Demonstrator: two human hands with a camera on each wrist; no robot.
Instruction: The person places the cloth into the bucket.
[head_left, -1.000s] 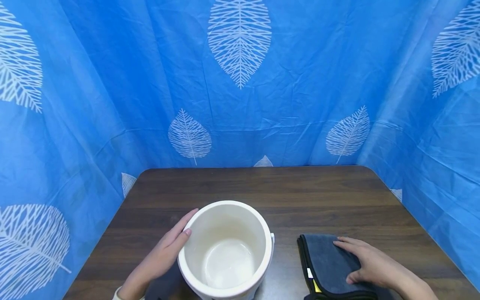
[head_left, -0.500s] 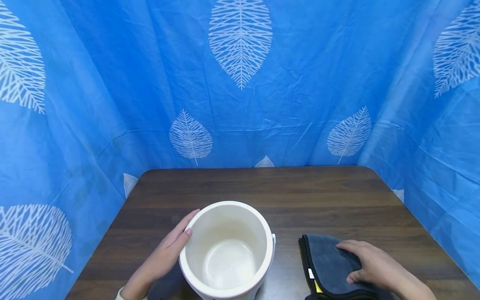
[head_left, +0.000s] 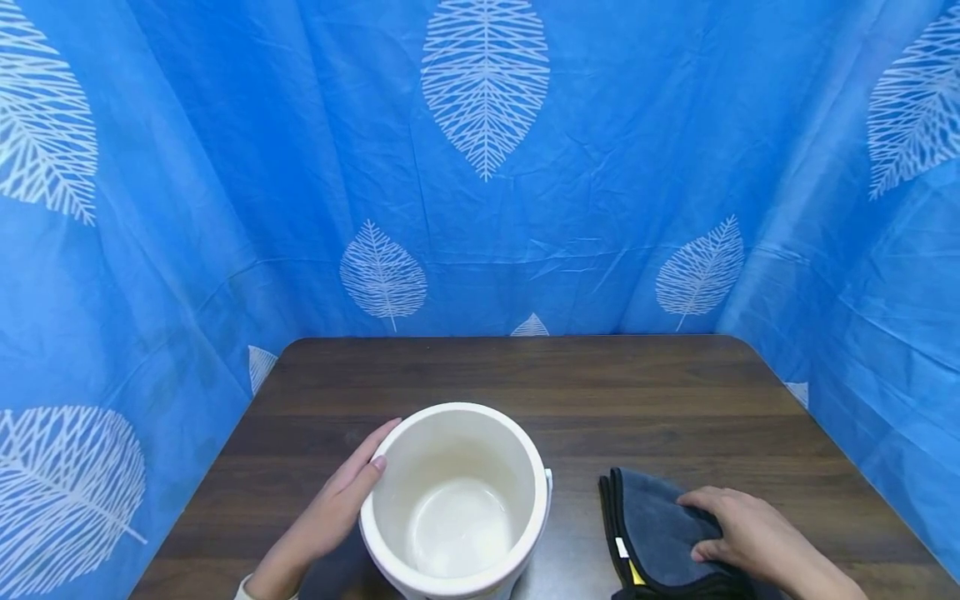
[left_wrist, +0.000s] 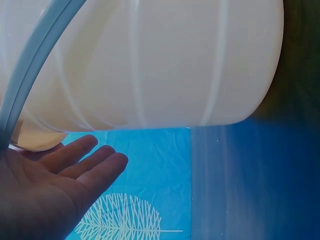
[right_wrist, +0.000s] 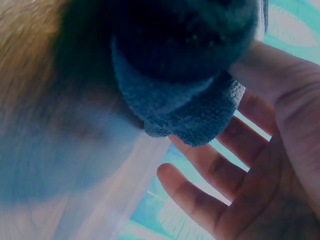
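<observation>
Right hand (head_left: 738,533) pinches folded cloth (head_left: 652,517) on tabletop (head_left: 480,367), right of bucket (head_left: 457,467). Left hand (head_left: 330,508), fingers nearly straight, rests against bucket's left side. Best: pinch all layers together, steady bucket lightly.

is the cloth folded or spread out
Folded: in the head view, the cloth shows stacked black edges along its left side.

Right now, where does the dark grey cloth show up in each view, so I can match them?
Head: lower right, the dark grey cloth lies partly under the right hand.
Left wrist: not visible; the white bucket fills much of the upper picture.
Right wrist: top centre, bluish-looking, against the thumb.
Shared landmark: the blue curtain with white leaf prints, paler in the right wrist view.
</observation>
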